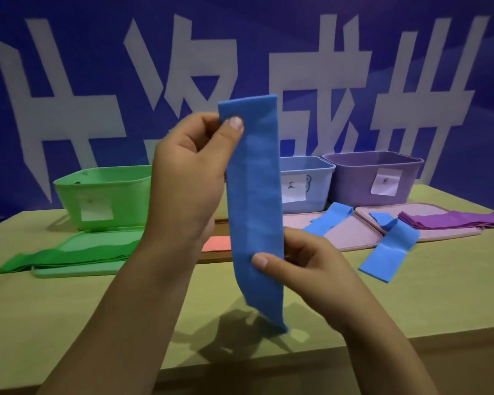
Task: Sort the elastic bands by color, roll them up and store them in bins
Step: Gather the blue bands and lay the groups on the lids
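Presently, the left hand [188, 169] and right hand [305, 269] are pinching the blue elastic band [254, 195] upright above the table [411, 295]; its loose lower end is risking an uneven roll.

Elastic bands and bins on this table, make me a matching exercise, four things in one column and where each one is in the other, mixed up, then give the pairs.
Things:
1. held blue band
2. green bands
3. purple bands
4. purple bin

Places:
A. stacked on the pink lid at far right
B. at the back right, beside the light blue bin
C. hanging upright between the left hand and right hand
D. lying on the green lid in front of the green bin

Pairs: 1-C, 2-D, 3-A, 4-B
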`<action>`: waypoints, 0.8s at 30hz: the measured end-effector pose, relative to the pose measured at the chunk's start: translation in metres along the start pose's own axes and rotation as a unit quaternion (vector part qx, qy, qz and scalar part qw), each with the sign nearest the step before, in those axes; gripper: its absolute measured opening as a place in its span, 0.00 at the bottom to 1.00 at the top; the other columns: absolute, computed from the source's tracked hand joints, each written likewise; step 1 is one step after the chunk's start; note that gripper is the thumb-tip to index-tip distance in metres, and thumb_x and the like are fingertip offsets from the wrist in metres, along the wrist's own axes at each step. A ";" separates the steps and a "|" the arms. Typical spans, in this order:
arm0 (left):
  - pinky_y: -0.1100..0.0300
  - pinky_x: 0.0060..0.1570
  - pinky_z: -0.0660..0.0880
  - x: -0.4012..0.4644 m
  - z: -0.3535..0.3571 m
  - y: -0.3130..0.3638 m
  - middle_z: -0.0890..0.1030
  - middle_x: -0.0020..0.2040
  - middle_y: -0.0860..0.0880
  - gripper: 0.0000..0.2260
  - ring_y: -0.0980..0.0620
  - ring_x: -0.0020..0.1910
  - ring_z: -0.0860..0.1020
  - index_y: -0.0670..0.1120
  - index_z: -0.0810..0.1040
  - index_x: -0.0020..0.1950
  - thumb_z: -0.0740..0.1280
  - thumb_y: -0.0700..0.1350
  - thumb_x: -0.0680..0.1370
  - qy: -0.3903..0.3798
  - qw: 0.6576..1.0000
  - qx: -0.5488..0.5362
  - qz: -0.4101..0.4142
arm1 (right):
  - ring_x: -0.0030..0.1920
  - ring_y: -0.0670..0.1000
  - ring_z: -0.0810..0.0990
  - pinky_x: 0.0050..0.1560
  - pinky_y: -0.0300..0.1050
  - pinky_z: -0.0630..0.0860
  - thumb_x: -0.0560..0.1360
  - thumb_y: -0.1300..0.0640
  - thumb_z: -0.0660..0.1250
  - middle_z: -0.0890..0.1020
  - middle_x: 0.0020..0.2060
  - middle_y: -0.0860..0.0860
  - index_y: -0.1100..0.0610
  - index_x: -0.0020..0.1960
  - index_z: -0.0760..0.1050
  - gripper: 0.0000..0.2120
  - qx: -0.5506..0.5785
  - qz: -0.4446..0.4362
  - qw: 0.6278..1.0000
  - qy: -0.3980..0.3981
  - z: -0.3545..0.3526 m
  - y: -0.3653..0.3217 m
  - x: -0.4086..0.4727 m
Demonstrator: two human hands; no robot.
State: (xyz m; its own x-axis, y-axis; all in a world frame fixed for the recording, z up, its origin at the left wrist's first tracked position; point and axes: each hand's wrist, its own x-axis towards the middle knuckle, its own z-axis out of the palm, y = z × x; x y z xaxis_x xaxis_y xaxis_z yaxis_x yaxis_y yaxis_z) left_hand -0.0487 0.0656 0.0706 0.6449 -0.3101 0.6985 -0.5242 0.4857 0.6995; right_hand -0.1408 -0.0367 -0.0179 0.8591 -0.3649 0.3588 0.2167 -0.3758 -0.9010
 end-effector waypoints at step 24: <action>0.52 0.47 0.81 0.002 -0.018 -0.028 0.82 0.38 0.55 0.08 0.53 0.44 0.82 0.53 0.78 0.41 0.66 0.41 0.77 0.059 0.992 0.110 -0.002 | 0.42 0.38 0.75 0.39 0.32 0.72 0.74 0.51 0.69 0.77 0.45 0.39 0.44 0.48 0.70 0.08 -0.210 0.145 0.959 -0.122 0.029 0.045 -0.018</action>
State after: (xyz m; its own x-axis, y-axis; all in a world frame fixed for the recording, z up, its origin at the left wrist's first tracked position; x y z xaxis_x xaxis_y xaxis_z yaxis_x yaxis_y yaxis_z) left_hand -0.0224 0.0657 0.0495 0.7003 -0.2082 0.6828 -0.6222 0.2909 0.7268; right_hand -0.1332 -0.0223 -0.0720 0.9491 -0.3148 -0.0051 -0.2089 -0.6174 -0.7584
